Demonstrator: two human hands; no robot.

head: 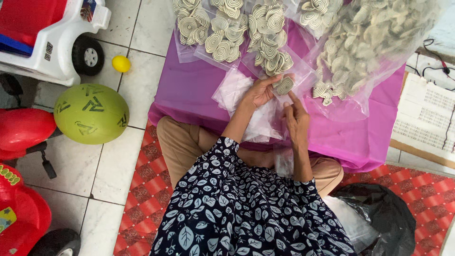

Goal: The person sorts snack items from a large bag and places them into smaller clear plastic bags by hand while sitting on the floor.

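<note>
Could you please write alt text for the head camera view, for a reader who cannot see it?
Seen from above, a seated person's left hand and right hand slip a spiral snack into a small clear bag over a purple cloth. Filled packets and a large bag of spirals lie ahead; a green ball rests on the tiled floor.

A flat, pale spiral-patterned snack piece (285, 86) sits inside a small clear plastic bag (297, 76), pinched between the left hand (258, 93) and the right hand (296, 118). The bag hangs open-mouthed just above the purple cloth (189, 90), beside a stack of empty clear bags (237, 90).
</note>
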